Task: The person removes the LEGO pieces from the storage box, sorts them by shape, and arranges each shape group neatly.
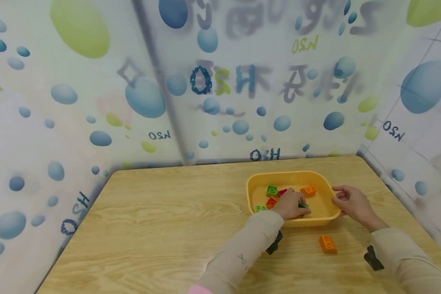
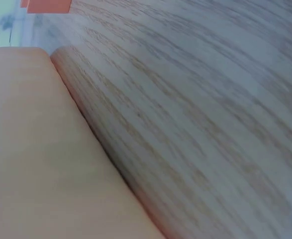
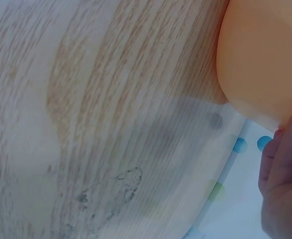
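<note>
A yellow-orange plastic basket (image 1: 252,192) sits on the table, with several toy building blocks inside. My left hand (image 1: 291,204) reaches over the near rim into it. A green block (image 1: 303,205), mostly hidden by the hand, shows between its thumb and fingers. At the basket's right end my right hand (image 1: 354,204) pinches the rim, thumb near the edge. The right wrist view shows this hand (image 3: 284,184) against the basket's outer wall (image 3: 265,59). In the left wrist view, the basket wall (image 2: 46,139) fills the left side and the left hand is almost wholly out of sight.
Inside the basket lie a green block (image 1: 272,190), a red-orange block (image 1: 271,202), an orange block (image 1: 308,191) and a light green block (image 1: 260,208). Another orange block (image 1: 328,243) lies on the wooden table (image 1: 161,228) before the basket. Printed curtains (image 1: 220,122) surround the table.
</note>
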A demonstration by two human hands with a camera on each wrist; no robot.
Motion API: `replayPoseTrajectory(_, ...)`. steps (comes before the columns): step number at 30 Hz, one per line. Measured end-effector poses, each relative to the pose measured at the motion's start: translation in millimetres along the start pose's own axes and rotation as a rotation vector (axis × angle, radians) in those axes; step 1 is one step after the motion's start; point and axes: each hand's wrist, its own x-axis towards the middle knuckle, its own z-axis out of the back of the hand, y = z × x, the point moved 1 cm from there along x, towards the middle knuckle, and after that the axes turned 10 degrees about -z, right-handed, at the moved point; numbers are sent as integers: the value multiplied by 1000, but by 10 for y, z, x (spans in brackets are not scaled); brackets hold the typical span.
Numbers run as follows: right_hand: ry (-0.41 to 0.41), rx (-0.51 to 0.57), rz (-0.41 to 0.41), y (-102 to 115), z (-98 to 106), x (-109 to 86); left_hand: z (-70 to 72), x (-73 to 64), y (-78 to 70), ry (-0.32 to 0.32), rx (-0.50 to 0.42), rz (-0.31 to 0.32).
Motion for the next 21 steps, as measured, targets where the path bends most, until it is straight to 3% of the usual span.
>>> replayPoseTrajectory(14,10,5,9,7,-4,0,9,-8,-30,5,22,102)
replayPoseTrajectory(21,10,1,7,-8,-1,4,19,-3,-33,29,62,101)
